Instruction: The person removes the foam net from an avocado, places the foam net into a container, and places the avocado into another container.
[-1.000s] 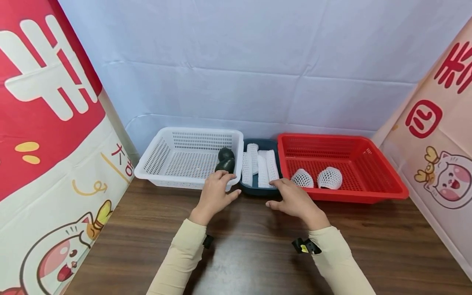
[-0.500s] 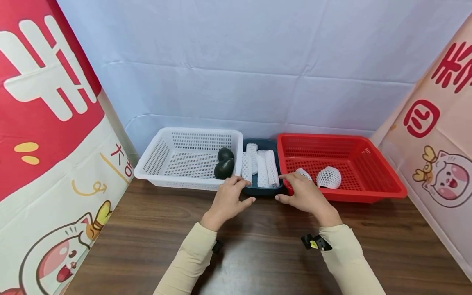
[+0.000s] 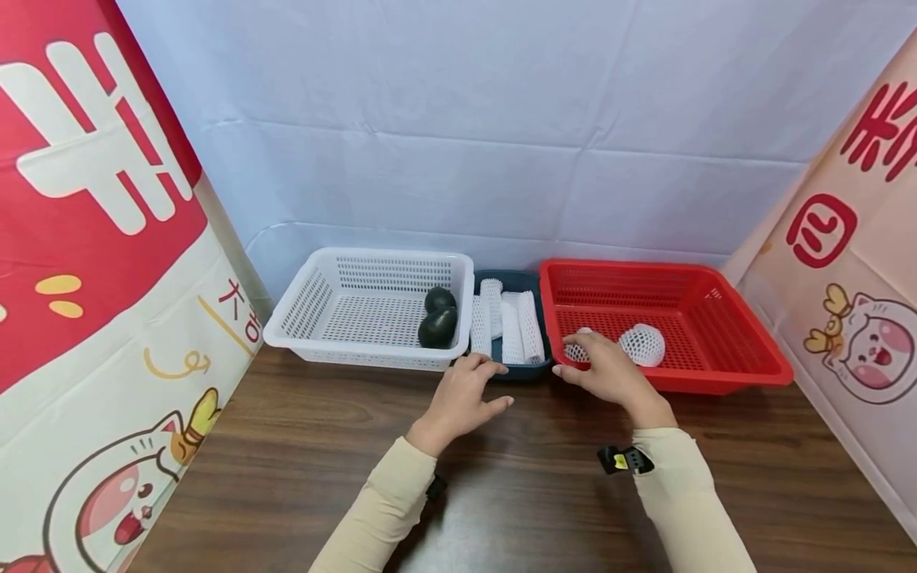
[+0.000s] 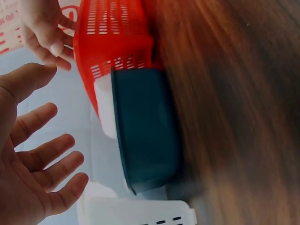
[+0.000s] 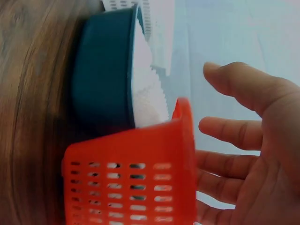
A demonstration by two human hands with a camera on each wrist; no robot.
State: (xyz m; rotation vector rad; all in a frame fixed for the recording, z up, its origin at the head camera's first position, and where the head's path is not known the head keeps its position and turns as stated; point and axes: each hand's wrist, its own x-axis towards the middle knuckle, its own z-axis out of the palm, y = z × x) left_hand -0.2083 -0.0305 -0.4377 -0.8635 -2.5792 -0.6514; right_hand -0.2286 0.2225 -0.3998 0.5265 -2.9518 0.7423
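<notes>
My left hand (image 3: 462, 400), fingers relaxed and holding nothing, hovers before the front edge of the dark teal tray (image 3: 497, 371). In that tray lie several rolled white foam net sleeves (image 3: 512, 333). My right hand (image 3: 606, 368) hangs over the front left rim of the red basket (image 3: 731, 380), its fingers spread with nothing between them. Two rounded things in white foam nets sit in the red basket; one foam-netted thing (image 3: 642, 345) shows well, the other netted thing (image 3: 576, 351) is partly hidden behind my right hand. Two dark green avocado-like fruits (image 3: 438, 327) lie in the white basket (image 3: 372, 356).
The three containers stand side by side along the back of the wooden table (image 3: 301, 446), with the teal tray in the middle. A pale cloth (image 3: 458, 183) hangs behind them. Printed banners (image 3: 115, 334) border both sides.
My left hand has moved right, from the white basket's corner to before the teal tray. My right hand has shifted right from the tray to over the red basket's rim.
</notes>
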